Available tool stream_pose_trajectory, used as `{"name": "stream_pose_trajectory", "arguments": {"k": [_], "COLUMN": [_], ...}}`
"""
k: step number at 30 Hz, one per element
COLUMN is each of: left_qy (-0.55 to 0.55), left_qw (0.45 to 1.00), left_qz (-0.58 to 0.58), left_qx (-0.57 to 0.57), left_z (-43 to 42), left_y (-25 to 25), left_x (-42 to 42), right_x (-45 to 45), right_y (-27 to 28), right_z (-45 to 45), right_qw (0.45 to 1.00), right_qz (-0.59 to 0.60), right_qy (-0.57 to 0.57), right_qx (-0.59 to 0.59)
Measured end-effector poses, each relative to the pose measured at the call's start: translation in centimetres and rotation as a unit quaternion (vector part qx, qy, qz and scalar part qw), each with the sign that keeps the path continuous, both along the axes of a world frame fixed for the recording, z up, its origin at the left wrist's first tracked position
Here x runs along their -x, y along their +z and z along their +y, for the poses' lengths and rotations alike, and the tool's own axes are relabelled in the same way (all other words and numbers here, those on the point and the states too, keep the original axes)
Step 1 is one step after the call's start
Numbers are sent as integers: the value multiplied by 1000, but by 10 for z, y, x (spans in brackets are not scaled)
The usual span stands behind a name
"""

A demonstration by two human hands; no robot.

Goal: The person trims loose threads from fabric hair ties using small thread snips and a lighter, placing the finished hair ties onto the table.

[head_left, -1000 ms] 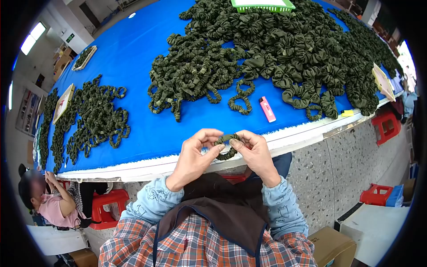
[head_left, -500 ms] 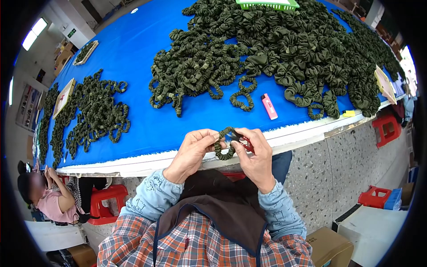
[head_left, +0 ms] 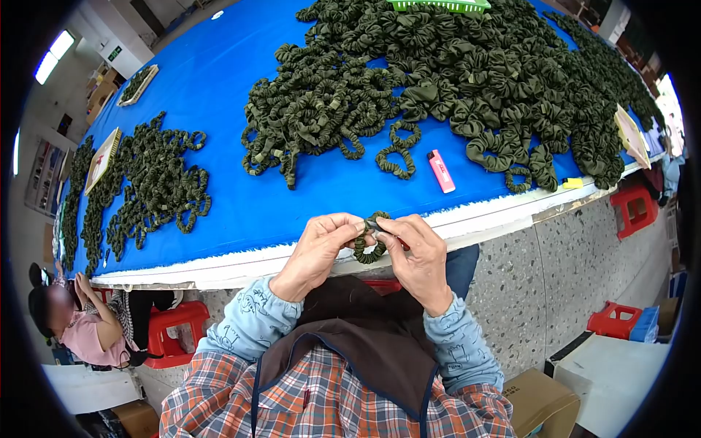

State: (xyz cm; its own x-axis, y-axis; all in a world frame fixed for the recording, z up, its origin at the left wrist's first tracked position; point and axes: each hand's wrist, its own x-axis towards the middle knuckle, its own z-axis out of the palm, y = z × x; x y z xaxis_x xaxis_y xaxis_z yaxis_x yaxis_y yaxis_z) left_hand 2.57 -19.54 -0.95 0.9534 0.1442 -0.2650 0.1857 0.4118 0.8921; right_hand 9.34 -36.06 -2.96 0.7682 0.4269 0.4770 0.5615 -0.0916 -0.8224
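A small dark green scrunchie (head_left: pixel 370 256) hangs between my two hands at the table's front edge. My left hand (head_left: pixel 318 250) pinches the ring's left side between thumb and fingers. In my right hand (head_left: pixel 420 264) are small thread snips (head_left: pixel 405 245) with a red handle, mostly covered by the fingers. Their dark tip meets the upper part of the ring, close to my left fingertips. Beyond my hands lies a heap of similar thin scrunchies (head_left: pixel 314 109), and to its right a heap of fuller, wider ones (head_left: pixel 504 80).
A pink lighter (head_left: pixel 441 172) and a yellow object (head_left: pixel 573 183) lie near the front edge of the blue-covered table (head_left: pixel 241 212). More scrunchies (head_left: pixel 157 175) are at the left, beside a shallow tray (head_left: pixel 103 160). A green basket (head_left: pixel 442 6) stands behind. One person (head_left: pixel 91 332) sits at far left.
My right hand has moved slightly left, bringing the snips closer to my left fingertips at the ring's top. Less of the red handle shows now. The heaps look unchanged.
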Motion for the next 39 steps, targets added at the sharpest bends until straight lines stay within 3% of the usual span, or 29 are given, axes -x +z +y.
{"name": "stream_pose_trajectory", "arguments": {"k": [7,12,22,28,32,39], "left_qy": [17,2,-9,-2,2,50], "left_qw": [997,991,985,982,975,973], "left_qz": [20,28,46,59,68,56], "left_qx": [69,133,163,181,210,217], "left_z": [3,6,8,8,12,11], "left_y": [-5,-10,-9,-11,-12,-17], "left_x": [-2,-3,-4,-4,-5,-10], "right_x": [-2,-5,-3,-5,-12,4], "right_y": [2,4,1,-6,-15,13], "right_z": [-6,-9,-9,-11,-15,-12], "right_qw": [996,999,994,995,986,995], "right_qz": [72,13,91,77,126,100], "right_qy": [2,28,44,55,81,22], "right_qx": [-49,17,-26,-11,-77,-9]}}
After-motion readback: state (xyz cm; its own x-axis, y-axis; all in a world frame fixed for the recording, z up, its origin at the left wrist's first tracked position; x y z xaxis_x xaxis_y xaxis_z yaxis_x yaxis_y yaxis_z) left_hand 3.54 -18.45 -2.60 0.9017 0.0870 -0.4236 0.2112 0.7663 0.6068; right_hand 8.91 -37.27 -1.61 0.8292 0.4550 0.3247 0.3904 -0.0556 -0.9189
